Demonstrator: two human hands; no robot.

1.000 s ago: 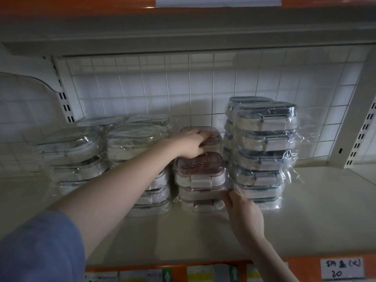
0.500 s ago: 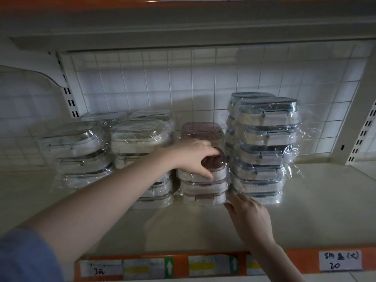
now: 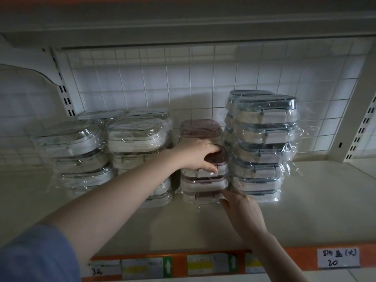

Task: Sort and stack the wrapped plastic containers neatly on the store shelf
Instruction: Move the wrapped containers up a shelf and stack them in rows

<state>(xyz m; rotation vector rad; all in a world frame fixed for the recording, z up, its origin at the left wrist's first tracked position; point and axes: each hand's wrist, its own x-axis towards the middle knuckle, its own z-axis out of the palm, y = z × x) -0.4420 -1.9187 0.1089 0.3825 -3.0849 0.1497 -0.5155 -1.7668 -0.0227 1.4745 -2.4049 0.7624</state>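
Step in hand looked like squaring the brown-lidded stack (image 3: 204,180) at frame centre on the shelf (image 3: 305,210); left hand (image 3: 196,157) lay over the top container (image 3: 215,159), fingers curled round its lid, grasping it; right hand (image 3: 242,212) touched the stack's lower right corner, fingers straight, holding nothing; container's long axis ran left-right, latch facing the camera; next move likely called for nudging it flush with those below.
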